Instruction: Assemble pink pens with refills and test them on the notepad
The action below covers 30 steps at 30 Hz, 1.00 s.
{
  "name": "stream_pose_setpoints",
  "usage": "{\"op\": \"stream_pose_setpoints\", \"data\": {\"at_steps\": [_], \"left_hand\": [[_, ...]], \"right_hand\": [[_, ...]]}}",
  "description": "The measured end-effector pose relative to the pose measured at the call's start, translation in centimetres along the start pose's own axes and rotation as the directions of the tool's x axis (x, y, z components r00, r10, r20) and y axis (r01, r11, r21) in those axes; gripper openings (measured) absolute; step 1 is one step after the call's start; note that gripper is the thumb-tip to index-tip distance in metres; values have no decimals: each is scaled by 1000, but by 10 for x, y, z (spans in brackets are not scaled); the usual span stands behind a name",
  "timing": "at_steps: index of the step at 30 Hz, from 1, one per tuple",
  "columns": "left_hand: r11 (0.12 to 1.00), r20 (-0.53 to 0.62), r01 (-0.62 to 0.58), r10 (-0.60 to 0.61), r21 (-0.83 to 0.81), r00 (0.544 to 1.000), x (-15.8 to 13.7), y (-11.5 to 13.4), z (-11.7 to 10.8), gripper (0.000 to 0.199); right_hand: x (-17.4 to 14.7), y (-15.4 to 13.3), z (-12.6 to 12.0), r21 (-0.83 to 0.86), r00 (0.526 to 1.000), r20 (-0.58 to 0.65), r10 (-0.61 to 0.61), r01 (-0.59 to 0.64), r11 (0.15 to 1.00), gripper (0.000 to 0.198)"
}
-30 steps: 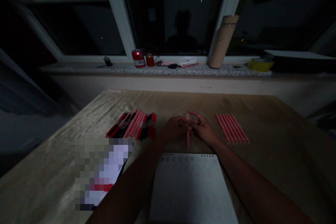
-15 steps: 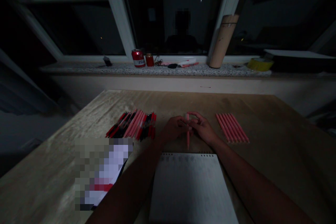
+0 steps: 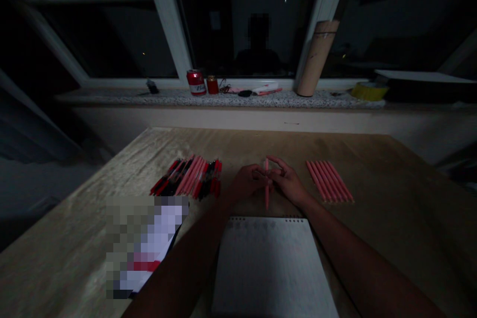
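Observation:
Between my two hands a pink pen (image 3: 267,198) is held lengthwise, its lower end pointing toward me just beyond a spiral notepad (image 3: 274,263). My left hand (image 3: 248,180) is closed, its fingertips pinching the pen from the left. From the right, my right hand (image 3: 287,181) grips the same pen with thumb and fingers, the index finger reaching toward its far end. Left of my hands lies a pile of red, black and pink pens (image 3: 190,176). To the right, several pink pens (image 3: 330,181) lie side by side in a neat row.
A blurred-out phone-like device (image 3: 160,238) lies on the table (image 3: 391,238) by my left forearm. Along the windowsill (image 3: 167,99) stand a red can (image 3: 196,83), a small red jar (image 3: 212,85), a tall tan cylinder (image 3: 317,59) and a yellow tape roll (image 3: 368,91).
The pen between my hands has shifted slightly away from me. My right index finger has moved a little farther forward. Everything else stays in place.

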<state>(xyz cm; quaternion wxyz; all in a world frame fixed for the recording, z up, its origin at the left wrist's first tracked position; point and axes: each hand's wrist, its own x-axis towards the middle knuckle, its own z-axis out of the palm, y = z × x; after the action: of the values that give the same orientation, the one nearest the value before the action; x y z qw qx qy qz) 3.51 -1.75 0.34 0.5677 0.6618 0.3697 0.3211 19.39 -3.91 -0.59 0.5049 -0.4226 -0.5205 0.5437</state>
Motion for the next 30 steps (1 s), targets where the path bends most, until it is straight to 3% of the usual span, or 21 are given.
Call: {"op": "stream_pose_setpoints", "data": {"at_steps": [7, 13, 30], "left_hand": [[1000, -12, -27, 27, -2, 1000, -1, 1, 1, 36], [999, 13, -13, 13, -45, 1000, 0, -1, 1, 47], [999, -66, -21, 19, -39, 998, 3, -4, -9, 38]], "right_hand": [[0, 0, 0, 10, 1000, -28, 3, -3, 1000, 59], [1, -1, 3, 83, 999, -50, 12, -8, 997, 43], [4, -8, -6, 105, 933, -317, -171, 214, 971, 19]]}}
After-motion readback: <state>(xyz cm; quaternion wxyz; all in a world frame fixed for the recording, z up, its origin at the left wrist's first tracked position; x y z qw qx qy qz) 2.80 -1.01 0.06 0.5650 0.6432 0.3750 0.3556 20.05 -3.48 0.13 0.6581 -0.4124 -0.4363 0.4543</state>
